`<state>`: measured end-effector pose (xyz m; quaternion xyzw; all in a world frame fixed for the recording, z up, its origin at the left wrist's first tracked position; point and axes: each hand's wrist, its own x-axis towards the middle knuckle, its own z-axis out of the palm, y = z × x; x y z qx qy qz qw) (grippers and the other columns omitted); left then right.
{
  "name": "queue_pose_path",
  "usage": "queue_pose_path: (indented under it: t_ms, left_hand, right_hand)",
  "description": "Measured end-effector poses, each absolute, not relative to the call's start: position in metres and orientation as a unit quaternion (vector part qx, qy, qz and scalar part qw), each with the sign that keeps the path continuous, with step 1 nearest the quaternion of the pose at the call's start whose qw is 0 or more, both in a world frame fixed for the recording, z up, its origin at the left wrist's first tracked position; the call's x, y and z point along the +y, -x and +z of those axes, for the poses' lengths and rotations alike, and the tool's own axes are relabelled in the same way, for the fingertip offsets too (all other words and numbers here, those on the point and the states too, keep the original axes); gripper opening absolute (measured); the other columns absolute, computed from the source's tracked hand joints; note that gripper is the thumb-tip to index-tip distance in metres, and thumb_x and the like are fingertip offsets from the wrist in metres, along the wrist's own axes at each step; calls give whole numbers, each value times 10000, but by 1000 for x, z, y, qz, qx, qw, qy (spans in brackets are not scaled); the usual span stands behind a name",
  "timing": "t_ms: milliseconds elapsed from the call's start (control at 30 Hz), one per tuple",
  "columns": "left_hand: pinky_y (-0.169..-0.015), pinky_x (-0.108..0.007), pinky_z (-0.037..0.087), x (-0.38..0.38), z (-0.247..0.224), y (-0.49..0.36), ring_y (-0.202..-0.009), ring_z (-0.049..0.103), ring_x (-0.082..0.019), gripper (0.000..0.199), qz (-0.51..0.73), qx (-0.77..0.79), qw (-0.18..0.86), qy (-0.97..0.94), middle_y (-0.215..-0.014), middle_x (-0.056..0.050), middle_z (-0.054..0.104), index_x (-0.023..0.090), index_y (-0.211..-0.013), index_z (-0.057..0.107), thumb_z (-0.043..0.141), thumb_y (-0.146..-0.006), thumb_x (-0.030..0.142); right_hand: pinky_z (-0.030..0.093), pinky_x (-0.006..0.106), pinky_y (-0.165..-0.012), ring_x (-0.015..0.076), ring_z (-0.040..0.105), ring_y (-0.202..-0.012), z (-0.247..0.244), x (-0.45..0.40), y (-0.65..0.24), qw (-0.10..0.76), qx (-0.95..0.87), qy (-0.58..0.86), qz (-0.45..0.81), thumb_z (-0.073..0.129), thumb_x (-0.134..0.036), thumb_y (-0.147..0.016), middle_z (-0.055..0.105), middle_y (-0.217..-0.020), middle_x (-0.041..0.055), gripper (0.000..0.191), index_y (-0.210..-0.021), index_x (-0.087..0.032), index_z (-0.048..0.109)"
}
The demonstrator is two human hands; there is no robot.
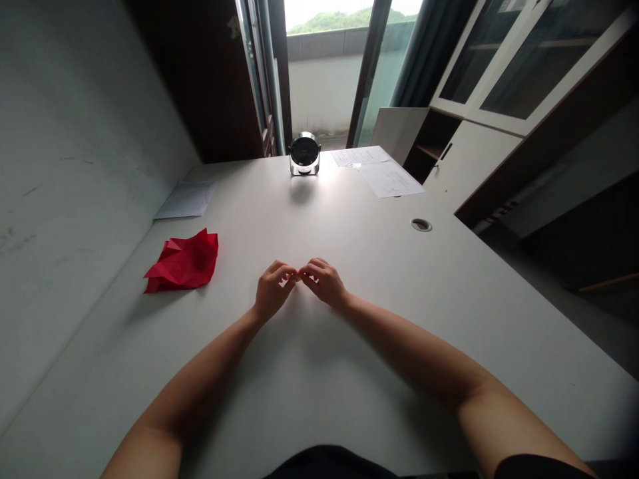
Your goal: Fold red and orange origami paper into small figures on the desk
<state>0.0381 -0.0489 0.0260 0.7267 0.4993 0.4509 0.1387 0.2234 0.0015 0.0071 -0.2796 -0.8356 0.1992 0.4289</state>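
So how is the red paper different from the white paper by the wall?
The red paper is crumpled, with raised corners, while the white paper lies flat. The red paper is vivid, the white paper pale. The red paper is nearer the person, the white paper farther off. Both lie on the table, left of the hands.

Probably an office or study: a white desk (399, 259) with papers (392, 178), beside glass-fronted cabinets (509, 66)

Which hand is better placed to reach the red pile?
Left, probably: the left hand is nearer the red pile; the right hand is farther off. Both look busy pinching something small.
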Motion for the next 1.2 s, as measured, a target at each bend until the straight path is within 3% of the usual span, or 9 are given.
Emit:
queue_pose_path:
  t_ms: [367, 733, 1033, 1200]
  left_hand:
    - [-653, -251, 487, -47, 28, -38, -695, 565, -123, 72, 466, 522, 168, -694, -830, -10, 609, 203, -786, 647, 637, -852, 176]
    - [-702, -276, 521, -39, 14, -31, -801, 653, -160, 86, 488, 569, 219, -625, -929, -24, 665, 212, -953, 606, 536, -903, 205]
    - [-623, -244, 488, -43, 16, -34, -720, 622, -132, 95, 442, 553, 191, -680, -963, -23, 654, 224, -961, 619, 609, -896, 292]
    - [-686, -272, 509, -39, 15, -29, -754, 640, -154, 108, 465, 574, 197, -645, -915, -30, 668, 222, -918, 647, 558, -913, 283]
  right_hand:
    - [434, 294, -740, 167, 528, -782, 10, 4, -224, 412, -835, 290, 223, 552, -265, -986, 607, -820, 35, 178, -849, -214, 654]
    - [411, 260, -646, 142, 515, -717, 7, 5, -223, 434, -784, 355, 265, 505, -275, -990, 586, -838, 21, 152, -876, -207, 578]
    - [422, 267, -670, 143, 526, -736, 6, 4, -224, 429, -790, 345, 270, 518, -282, -986, 582, -851, 17, 136, -885, -213, 578]
    - [430, 262, -655, 138, 532, -728, 6, 5, -224, 438, -782, 349, 275, 500, -276, -988, 578, -857, 17, 135, -889, -213, 565]
